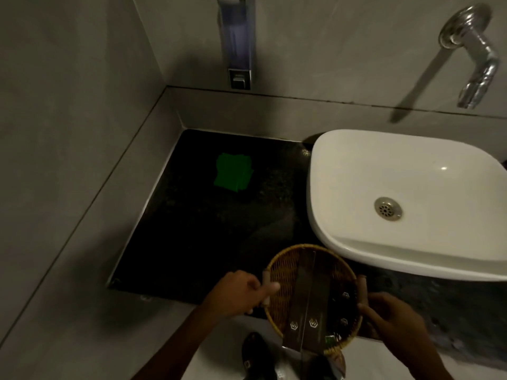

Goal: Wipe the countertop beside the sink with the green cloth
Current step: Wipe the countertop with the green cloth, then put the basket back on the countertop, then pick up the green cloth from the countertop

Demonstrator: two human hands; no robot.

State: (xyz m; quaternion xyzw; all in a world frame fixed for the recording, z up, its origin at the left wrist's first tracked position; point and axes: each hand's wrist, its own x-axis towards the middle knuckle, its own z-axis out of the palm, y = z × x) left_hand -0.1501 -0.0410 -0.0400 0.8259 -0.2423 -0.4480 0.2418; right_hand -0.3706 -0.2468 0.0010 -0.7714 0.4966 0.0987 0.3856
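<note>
A folded green cloth point(232, 171) lies flat on the black countertop point(197, 229), toward the back left corner, well away from both hands. A white basin sink point(406, 198) stands to the right of it. At the front edge of the counter, a round wicker basket point(285, 272) with dark packets in it sits between my hands. My left hand point(241, 293) grips its left handle. My right hand point(395, 319) holds its right handle and rim.
A chrome tap point(474, 53) sticks out of the wall above the sink. A soap dispenser point(238, 42) hangs on the back wall. Grey tiled walls close the counter on the left and back. Dark shoes point(255, 352) show below on the pale floor.
</note>
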